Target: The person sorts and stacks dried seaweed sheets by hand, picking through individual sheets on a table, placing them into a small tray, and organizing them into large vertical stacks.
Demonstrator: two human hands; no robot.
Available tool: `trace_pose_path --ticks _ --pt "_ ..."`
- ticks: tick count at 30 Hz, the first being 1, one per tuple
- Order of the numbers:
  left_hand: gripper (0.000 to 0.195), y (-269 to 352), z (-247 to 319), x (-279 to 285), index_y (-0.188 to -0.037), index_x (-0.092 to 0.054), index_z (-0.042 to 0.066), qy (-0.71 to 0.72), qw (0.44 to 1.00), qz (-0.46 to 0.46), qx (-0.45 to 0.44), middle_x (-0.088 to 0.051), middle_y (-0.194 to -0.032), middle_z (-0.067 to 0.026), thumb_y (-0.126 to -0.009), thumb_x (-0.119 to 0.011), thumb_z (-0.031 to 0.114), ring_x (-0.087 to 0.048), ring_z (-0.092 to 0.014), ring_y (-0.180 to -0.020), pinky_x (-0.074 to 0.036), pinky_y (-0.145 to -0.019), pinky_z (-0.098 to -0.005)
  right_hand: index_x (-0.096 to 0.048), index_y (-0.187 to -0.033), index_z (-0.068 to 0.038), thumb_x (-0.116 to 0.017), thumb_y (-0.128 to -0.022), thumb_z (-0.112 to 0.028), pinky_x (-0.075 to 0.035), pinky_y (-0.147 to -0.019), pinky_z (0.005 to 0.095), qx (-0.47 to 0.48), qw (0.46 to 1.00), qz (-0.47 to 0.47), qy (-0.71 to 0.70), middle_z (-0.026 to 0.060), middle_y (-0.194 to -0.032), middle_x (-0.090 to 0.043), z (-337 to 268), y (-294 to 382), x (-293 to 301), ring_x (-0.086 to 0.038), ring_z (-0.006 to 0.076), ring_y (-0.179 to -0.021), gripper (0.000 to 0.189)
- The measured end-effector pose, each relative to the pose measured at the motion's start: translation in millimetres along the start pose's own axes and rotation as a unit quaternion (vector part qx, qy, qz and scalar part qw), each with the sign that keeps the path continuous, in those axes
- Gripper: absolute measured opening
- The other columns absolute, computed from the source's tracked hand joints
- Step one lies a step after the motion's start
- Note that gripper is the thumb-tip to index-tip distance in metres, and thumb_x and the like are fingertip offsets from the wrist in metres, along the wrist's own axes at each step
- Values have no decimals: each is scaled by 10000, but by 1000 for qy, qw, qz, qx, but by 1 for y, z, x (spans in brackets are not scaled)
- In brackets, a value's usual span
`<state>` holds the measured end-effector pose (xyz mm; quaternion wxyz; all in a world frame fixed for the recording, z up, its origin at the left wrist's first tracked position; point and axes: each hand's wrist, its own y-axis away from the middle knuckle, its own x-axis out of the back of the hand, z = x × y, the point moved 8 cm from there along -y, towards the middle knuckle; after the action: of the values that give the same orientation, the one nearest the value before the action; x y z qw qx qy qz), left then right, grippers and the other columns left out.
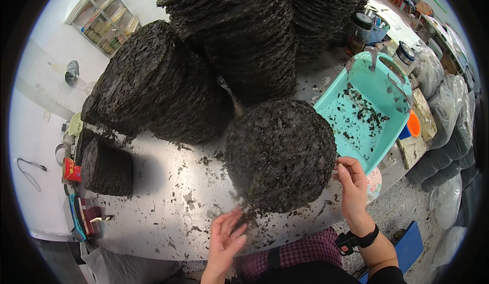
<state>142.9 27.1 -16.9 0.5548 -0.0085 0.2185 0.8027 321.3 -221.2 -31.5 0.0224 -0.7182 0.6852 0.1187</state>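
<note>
A round sheet of dried seaweed [280,156] faces me, on top of what looks like a stack. My left hand [225,234] is just below its lower left edge, fingers apart and slightly blurred, with nothing seen in it. At the sheet's right edge is my right hand [350,180], its thumb and fingers bent close together. Whether they pinch the rim or a small flake is too fine to tell. Loose dark flakes lie on the metal tabletop [160,223] around both hands.
Tall seaweed stacks [153,85] stand behind, with a shorter dark stack [109,167] at left. A turquoise plastic basin [344,131] holding flakes is at right, beside an orange cup [413,124] and a lidded jar [359,33]. Plastic bags [447,112] line the right side.
</note>
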Motion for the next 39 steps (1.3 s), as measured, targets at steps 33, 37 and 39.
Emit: trace_pose_path --ticks 33,37,39 --pt "1033 -91 36 -35 -1408 126 102 -172 977 -11 -122 67 -1467 -223 -787 -661 354 30 -310 -1370 -92 -1081 -451 -242 -1387 -56 -365 -947 -354 -158 -1073 356 59 998 -9 33 80 -1433 -248 -21 -15 -33 -219 208 -1324 546" --pt "973 -93 48 -42 -1405 99 46 -182 970 -8 -163 4 -1463 -234 -821 -632 315 -34 -300 -1365 -90 -1087 -376 -200 -1401 -49 -352 -949 -371 -139 -1082 353 48 998 -40 23 87 -1446 -212 -11 -19 -36 -188 211 -1334 576" --pt "891 -96 43 -55 -1403 91 27 -121 983 -64 -120 -82 -1450 -229 -864 -584 250 -130 -281 -1345 -133 -1079 -359 -179 -1408 -46 -346 -950 -380 -129 -1086 352 36 997 -73 19 90 -1452 -195 0 -18 -39 -173 213 -1339 591"
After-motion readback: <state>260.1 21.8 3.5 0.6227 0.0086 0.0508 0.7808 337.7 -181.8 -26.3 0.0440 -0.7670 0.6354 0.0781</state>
